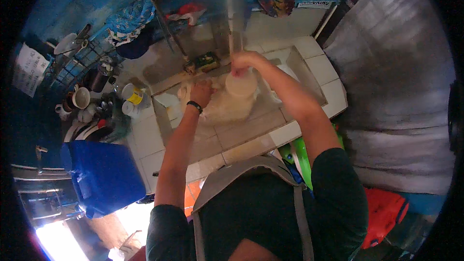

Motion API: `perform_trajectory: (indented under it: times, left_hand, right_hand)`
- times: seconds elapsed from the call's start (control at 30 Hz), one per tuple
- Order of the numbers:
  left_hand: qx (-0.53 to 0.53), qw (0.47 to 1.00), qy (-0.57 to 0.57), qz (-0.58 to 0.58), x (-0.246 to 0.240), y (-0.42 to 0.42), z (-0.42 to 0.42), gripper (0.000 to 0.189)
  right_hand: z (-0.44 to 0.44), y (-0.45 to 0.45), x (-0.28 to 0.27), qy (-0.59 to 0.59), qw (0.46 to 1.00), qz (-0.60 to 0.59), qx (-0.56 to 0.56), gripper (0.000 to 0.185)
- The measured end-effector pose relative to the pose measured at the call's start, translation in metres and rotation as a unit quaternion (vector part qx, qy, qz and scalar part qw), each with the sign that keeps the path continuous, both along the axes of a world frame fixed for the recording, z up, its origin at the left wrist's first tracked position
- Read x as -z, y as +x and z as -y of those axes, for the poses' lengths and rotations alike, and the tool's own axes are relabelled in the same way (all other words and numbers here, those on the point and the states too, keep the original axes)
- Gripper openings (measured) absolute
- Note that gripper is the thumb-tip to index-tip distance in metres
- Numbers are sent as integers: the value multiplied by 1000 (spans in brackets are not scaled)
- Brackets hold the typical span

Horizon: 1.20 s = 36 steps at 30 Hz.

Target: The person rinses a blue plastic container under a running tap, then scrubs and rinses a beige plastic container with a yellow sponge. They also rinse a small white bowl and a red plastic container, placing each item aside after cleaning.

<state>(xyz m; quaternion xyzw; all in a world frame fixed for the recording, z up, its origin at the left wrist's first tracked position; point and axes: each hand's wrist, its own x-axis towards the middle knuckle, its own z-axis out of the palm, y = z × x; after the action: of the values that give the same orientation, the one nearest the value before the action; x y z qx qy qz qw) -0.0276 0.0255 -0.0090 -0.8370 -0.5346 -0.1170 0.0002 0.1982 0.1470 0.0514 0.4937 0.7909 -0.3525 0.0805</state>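
A pale, wet-looking cloth-like mass lies in the tiled sink; blur hides its exact kind. My left hand, with a dark band at the wrist, rests on the left part of this mass. Whether its fingers grip the material cannot be made out. Farther right, my right hand is closed at the back rim of a round pale container, which looks like a dipper. The container sits over the mass, tilted so that a round face shows.
A faucet and a dark green packet stand behind the sink. Left are a yellow-labelled tub, a cup, stacked dishes and a blue plastic jerrycan. A grey curtain hangs at right.
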Motion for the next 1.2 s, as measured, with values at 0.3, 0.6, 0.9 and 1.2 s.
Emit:
perform_trajectory:
  times: [0.3,0.6,0.9,1.2]
  left_hand:
    - [-120,990,-79,-13,-2,17,12,37]
    - [-161,648,-474,574,14,62,5,21]
    - [31,860,-195,470,43,62,-14,18]
    - [-155,806,-261,507,-7,47,13,20]
  right_hand:
    - [24,-3,-53,-86,996,-13,4,26]
    - [32,-8,-71,-254,941,-220,27,27]
    - [20,4,-107,-250,946,-206,-11,28]
    - [21,-1,-109,-186,975,-118,-16,27]
